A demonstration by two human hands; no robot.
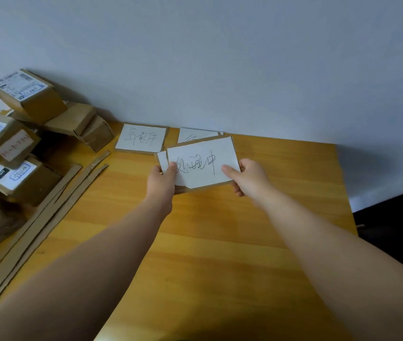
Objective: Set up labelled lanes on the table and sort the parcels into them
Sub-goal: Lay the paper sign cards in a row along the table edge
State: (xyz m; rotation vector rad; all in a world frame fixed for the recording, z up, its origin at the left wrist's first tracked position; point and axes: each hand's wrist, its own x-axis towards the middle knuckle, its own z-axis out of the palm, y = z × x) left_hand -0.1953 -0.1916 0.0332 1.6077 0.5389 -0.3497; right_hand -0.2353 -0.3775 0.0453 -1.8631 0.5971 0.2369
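Two bare forearms reach forward from the bottom of the view over the wooden table [220, 242], both ending at a label card [201, 166] held above the table's middle, just in front of the wall. The left hand [162, 180] pinches the card's left edge, thumb lying on the white face and the other fingers tucked underneath, out of sight. The right hand [247, 177] grips the right edge the same way, thumb pressed flat on top and fingers curled under the cardboard backing. The card is white paper on brown cardboard, tilted slightly, with three handwritten Chinese characters that seem to read 处理中. Far left of the held card, a pile of brown parcels [16, 134] carries printed shipping labels too small to read. Long cardboard strips [48, 212] lie diagonally between that pile and the left forearm. Just left of and behind the held card, a second label card [141, 138] lies flat against the wall, its handwriting unclear. Directly behind the held card, a third card [195, 134] is mostly hidden.
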